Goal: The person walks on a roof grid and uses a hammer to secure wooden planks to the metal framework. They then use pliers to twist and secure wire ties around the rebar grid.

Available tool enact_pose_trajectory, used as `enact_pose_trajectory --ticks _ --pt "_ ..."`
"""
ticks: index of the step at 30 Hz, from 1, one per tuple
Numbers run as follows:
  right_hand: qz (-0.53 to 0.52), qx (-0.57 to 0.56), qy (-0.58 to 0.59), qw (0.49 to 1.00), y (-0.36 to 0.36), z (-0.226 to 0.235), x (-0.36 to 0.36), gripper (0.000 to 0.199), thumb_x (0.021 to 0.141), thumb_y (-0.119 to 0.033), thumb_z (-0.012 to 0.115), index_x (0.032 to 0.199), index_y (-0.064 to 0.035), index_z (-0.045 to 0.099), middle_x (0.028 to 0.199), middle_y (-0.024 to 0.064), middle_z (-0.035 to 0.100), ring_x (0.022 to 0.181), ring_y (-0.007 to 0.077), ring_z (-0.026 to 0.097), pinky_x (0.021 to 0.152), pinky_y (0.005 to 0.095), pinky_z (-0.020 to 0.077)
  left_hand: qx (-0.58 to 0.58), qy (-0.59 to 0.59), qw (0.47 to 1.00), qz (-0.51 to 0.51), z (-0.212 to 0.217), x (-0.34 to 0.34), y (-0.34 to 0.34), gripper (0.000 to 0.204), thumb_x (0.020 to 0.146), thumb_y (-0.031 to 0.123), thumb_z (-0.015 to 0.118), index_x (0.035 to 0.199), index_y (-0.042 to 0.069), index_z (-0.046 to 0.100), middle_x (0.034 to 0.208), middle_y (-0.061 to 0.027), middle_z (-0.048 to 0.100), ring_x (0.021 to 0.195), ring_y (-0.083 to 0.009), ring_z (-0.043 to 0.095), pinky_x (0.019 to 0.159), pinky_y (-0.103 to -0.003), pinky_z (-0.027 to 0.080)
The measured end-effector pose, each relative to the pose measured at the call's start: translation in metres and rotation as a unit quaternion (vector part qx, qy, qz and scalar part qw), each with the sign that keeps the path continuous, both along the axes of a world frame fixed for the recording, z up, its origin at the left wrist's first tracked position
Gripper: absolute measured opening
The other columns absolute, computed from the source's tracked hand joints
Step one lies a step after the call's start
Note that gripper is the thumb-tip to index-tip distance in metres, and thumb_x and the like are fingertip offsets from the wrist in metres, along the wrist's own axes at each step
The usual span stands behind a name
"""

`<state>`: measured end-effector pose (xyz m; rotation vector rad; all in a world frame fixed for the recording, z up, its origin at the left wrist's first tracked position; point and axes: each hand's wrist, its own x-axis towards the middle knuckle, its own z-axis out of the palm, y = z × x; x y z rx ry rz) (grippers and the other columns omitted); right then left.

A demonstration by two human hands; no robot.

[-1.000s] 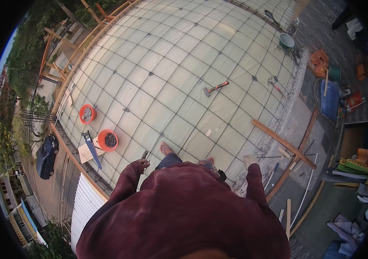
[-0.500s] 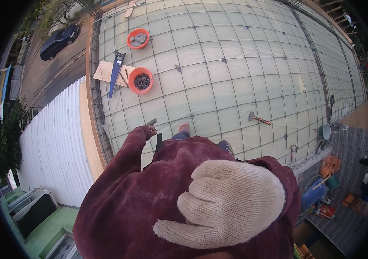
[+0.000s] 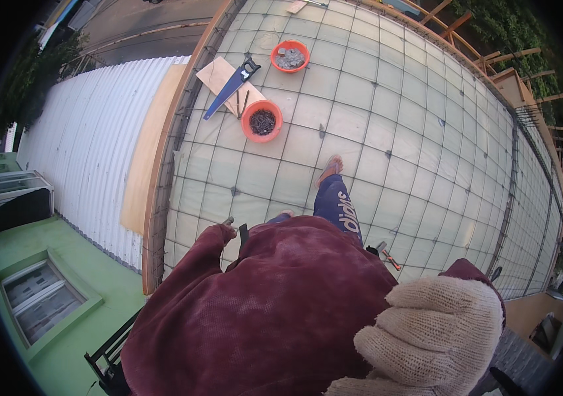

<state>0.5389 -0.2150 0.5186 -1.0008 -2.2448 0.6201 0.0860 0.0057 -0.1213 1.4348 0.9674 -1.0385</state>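
Clasping a small grey object (image 3: 229, 221) near the meshed floor's (image 3: 201, 162) left edge, the left grip (image 3: 220, 233) has something probably stiff, light, best held mid-length; the gloved right grip's (image 3: 436, 327) hold I cannot tell.

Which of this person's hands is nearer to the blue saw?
Left. The left hand is nearer, below the blue saw in the picture; the gloved right hand is farther off, toward the lower right.

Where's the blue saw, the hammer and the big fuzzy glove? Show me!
Blue handsaw (image 3: 230, 90): head view, middle of the blade.
Hammer (image 3: 392, 261): head view, on the handle.
Knitted glove (image 3: 446, 322): head view, on its off-white fabric.
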Motion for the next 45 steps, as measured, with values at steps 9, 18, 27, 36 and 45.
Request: enact_pose_trajectory --ticks 9,18,27,36,45 --pt "-0.618 -0.249 -0.076 0.742 0.011 -0.274 0.233 0.039 0.095 -0.026 0.053 0.122 -0.0013 0.065 0.113 0.0236 0.069 0.106 0.0392 0.066 0.093 0.0457 0.0501 0.022 0.015 0.981 0.192 0.052 0.113 0.009 0.026 0.100 0.036 0.059 0.105 0.012 0.067 0.067 -0.0029 0.059 0.058 -0.0143 0.058 0.063 -0.039 0.051" --pt "-0.322 -0.666 -0.145 0.657 -0.096 -0.513 0.381 0.042 0.089 -0.030 0.054 0.122 -0.0104 0.070 0.123 0.0136 0.070 0.114 0.0311 0.065 0.099 0.0410 0.0496 0.056 -0.125 0.930 0.341 0.070 0.330 0.092 0.017 0.099 0.029 0.063 0.105 0.013 0.066 0.080 -0.0010 0.065 0.062 -0.0119 0.060 0.051 -0.032 0.049" --pt "-0.573 -0.487 0.301 0.587 0.079 -0.501 0.492 0.034 0.089 -0.013 0.053 0.118 -0.0011 0.068 0.080 0.0060 0.062 0.064 0.0141 0.056 0.049 0.0299 0.0442 0.029 -0.081 0.957 0.278 0.076 0.420 0.147 0.020 0.099 0.030 0.063 0.106 0.011 0.066 0.075 0.0005 0.061 0.059 -0.0116 0.056 0.052 -0.032 0.046" --pt "-0.430 -0.571 0.053 0.697 0.163 -0.524 0.581 0.039 0.084 -0.028 0.056 0.110 -0.0054 0.074 0.097 0.0132 0.074 0.087 0.0261 0.070 0.080 0.0354 0.0540 0.027 -0.035 0.978 0.206 -0.001 0.523 0.261 0.022 0.098 0.033 0.065 0.108 0.013 0.067 0.069 0.0009 0.056 0.054 -0.0117 0.052 0.048 -0.033 0.045" --pt "-0.577 -0.593 0.193 0.528 0.249 -0.516 0.722 0.037 0.087 -0.016 0.052 0.117 -0.0010 0.067 0.081 0.0083 0.067 0.063 0.0153 0.060 0.052 0.0306 0.0463 -0.015 -0.134 0.921 0.367 0.086 0.788 0.445 0.021 0.101 0.033 0.059 0.110 0.014 0.061 0.070 0.0051 0.042 0.053 -0.0077 0.041 0.046 -0.028 0.038"
